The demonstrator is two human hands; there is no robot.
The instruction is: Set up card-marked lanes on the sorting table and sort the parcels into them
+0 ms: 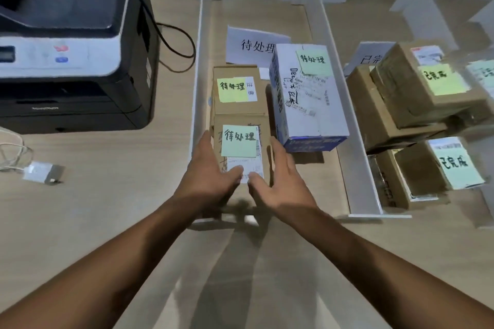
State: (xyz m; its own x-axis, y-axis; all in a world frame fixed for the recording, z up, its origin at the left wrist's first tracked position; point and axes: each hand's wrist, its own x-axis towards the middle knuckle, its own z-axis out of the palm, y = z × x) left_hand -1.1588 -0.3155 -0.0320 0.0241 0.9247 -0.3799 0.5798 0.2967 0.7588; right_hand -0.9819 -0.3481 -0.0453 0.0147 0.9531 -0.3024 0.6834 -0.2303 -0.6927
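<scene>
Both hands settling a parcel in the pending lane

The left hand [211,176] and right hand [279,181] are flanking the near parcel [242,168], apart, with fingers straight along its cardboard sides; pushing evenly from both sides should be seating it square against the brown parcel [232,108] beyond, matte green note [238,141] facing up, beside the taller white carton [304,104], between thin white dividers [197,88] on the pale wood-grain worktop [107,208]

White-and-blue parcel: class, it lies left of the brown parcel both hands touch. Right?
No: in the head view the white-and-blue parcel lies right of the brown parcel that the left hand and right hand touch.
</scene>
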